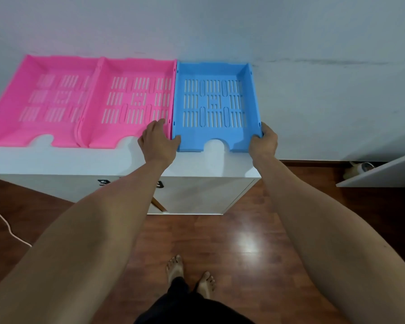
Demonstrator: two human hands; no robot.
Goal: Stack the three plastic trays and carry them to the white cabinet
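Three slotted plastic trays lie side by side on a white cabinet top [56, 160] against the wall. A pink tray [33, 101] is at the left, a second pink tray [131, 101] sits in the middle and slightly overlaps it, and a blue tray [214, 104] is at the right. My left hand [158, 143] grips the blue tray's front left corner, fingers between it and the middle pink tray. On the front right corner of the blue tray my right hand [263, 142] is closed. The blue tray rests flat on the cabinet.
A grey-white wall rises right behind the trays. The floor is glossy wood; my bare feet [189, 277] stand in front of the cabinet. A white cord [7, 225] lies on the floor at left. At right, a white board edge [384, 171] projects, with a small object beneath.
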